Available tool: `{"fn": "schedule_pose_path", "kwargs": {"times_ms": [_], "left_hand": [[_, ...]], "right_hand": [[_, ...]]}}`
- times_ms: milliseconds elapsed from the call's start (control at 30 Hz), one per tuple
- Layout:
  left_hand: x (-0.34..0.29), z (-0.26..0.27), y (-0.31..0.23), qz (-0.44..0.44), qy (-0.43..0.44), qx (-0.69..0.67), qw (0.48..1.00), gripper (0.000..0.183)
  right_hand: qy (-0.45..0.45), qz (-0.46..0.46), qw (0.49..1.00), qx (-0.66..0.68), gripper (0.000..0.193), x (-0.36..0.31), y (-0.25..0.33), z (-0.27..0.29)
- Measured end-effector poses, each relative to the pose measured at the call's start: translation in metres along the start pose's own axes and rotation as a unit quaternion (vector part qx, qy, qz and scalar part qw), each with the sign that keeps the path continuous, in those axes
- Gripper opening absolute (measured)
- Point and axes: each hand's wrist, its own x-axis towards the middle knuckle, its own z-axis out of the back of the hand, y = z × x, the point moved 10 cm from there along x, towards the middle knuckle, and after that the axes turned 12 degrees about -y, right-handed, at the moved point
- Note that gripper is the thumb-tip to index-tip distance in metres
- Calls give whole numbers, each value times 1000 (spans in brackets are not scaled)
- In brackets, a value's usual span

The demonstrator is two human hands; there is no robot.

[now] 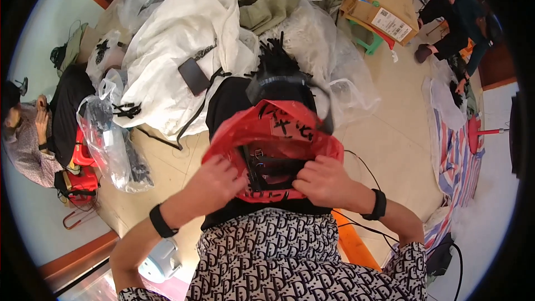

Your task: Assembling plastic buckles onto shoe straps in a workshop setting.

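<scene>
On my lap a red plastic bag [228,129] gapes upward, with dark marks on its side. My left hand [224,179] grips its near left rim, fingers curled. Opposite, my right hand [324,177] is closed on the near right rim. Inside the bag lie dark strap-like pieces [278,166] and a small metal buckle; I cannot make out more of the contents. Just beyond the bag, a bundle of black straps [276,58] rests against the white sheeting, its ends sticking up. Both wrists wear black bands.
A dark phone [193,76] lies on a white sheet [161,50] ahead. To the left stands a clear bag [114,150] of dark pieces, near a seated person [33,139]. A cardboard box [376,8] and another seated person [460,28] are at the far right, above striped sheeting [460,161].
</scene>
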Motion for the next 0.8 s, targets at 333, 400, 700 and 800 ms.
{"fn": "schedule_pose_path", "kwargs": {"times_ms": [333,400,700,800], "left_hand": [[-2,-4,-13,-2,25,-10,1000,20],[-2,0,-20,-34,16,-2,999,22],[-12,-8,-14,-23,29,25,999,25],[-9,-4,-14,-25,24,12,999,23]], "right_hand": [[62,-220,916,329,16,17,-37,-25],[34,-174,956,236,12,29,-38,-41],[191,-32,978,75,9,3,0,-66],[199,-71,964,159,11,-4,-12,-81]]}}
